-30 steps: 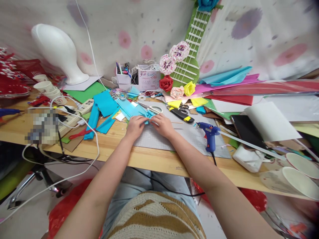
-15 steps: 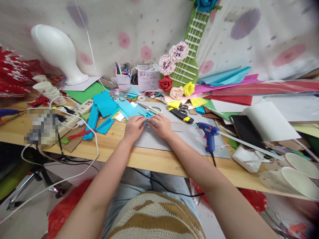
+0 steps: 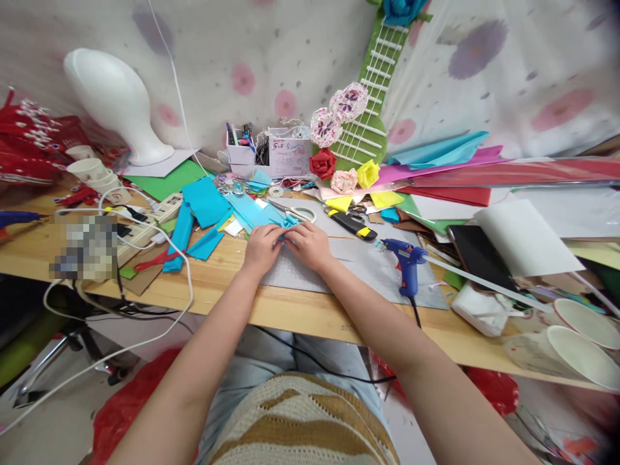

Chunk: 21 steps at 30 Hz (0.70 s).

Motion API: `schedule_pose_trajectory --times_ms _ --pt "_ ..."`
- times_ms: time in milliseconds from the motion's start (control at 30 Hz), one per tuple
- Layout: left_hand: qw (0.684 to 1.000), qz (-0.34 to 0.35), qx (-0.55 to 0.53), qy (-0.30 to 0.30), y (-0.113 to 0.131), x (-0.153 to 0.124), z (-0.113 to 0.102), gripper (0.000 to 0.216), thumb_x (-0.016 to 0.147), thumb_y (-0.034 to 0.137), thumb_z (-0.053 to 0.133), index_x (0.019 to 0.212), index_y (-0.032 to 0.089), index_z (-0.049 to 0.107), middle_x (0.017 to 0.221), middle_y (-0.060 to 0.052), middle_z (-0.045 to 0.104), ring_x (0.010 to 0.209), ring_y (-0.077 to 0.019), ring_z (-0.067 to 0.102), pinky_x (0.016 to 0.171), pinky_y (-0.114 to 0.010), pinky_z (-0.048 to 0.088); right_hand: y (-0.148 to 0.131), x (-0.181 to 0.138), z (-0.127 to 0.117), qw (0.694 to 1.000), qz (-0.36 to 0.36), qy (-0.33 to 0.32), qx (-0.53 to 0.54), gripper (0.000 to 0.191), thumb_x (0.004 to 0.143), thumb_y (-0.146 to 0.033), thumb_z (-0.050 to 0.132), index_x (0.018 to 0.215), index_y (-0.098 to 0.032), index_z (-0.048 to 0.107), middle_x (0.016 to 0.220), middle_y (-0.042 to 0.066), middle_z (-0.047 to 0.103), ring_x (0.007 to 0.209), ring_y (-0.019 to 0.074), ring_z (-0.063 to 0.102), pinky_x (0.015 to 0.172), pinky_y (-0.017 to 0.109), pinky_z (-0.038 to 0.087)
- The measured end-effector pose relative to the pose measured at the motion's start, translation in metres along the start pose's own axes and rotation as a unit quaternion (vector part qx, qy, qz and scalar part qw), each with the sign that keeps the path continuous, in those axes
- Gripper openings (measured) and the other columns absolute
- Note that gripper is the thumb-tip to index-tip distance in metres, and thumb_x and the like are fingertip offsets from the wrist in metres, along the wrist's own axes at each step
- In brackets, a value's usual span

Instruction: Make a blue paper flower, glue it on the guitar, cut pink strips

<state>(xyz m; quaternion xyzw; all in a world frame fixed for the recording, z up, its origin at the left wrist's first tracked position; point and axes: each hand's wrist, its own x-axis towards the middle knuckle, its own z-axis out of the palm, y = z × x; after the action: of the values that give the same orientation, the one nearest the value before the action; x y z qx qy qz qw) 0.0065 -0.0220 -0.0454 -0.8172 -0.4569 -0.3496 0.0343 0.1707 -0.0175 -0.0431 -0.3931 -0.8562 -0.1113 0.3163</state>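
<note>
My left hand [image 3: 263, 248] and my right hand [image 3: 308, 245] meet over the grey cutting mat [image 3: 358, 265], fingertips almost touching. Between them they pinch a small piece of light blue crepe paper [image 3: 290, 221], mostly covered by the fingers. A thin wooden stick [image 3: 338, 237] shows just right of my right hand; whether it is held or lies on the mat I cannot tell. Scissors [image 3: 303, 213] rest right behind the hands, beside light blue paper strips [image 3: 249, 210]. A blue glue gun [image 3: 405, 261] lies on the mat to the right.
A yellow-black box cutter [image 3: 352, 226] lies behind the mat. Blue paper pieces [image 3: 206, 201], a power strip [image 3: 145, 226] and white cables are at left. Paper cups [image 3: 581, 355] stand at the right front edge. A green guitar-shaped craft [image 3: 361, 139] with paper flowers leans at the back.
Both hands stay together on the blue crepe paper, with only slight finger movement. The view has shifted a little; the other things stay in place.
</note>
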Motion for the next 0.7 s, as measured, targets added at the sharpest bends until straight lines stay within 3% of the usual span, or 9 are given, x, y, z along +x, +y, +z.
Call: schedule_pose_trajectory --times_ms 300,700 --pt "1.000 0.000 0.002 0.010 0.001 0.001 -0.003 0.029 0.078 0.008 0.051 0.098 0.021 0.066 0.098 -0.004 0.067 0.094 -0.0190 0.058 0.084 -0.033 0.043 0.000 -0.001 0.000 1.000 0.008 -0.008 0.023 0.021 0.089 -0.022 0.044 0.082 -0.019 0.064 0.089 0.007 0.066 0.083 0.0186 0.052 0.075 0.033 0.041" --pt "0.999 0.001 -0.044 0.004 0.002 0.000 -0.003 0.011 0.080 0.020 0.058 0.088 0.021 0.066 0.088 -0.002 0.069 0.086 -0.0167 0.061 0.079 -0.031 0.042 0.008 -0.006 -0.014 0.997 0.006 -0.035 0.071 0.015 0.084 -0.029 0.050 0.081 -0.019 0.060 0.083 0.005 0.065 0.080 0.0190 0.052 0.073 0.031 0.040"
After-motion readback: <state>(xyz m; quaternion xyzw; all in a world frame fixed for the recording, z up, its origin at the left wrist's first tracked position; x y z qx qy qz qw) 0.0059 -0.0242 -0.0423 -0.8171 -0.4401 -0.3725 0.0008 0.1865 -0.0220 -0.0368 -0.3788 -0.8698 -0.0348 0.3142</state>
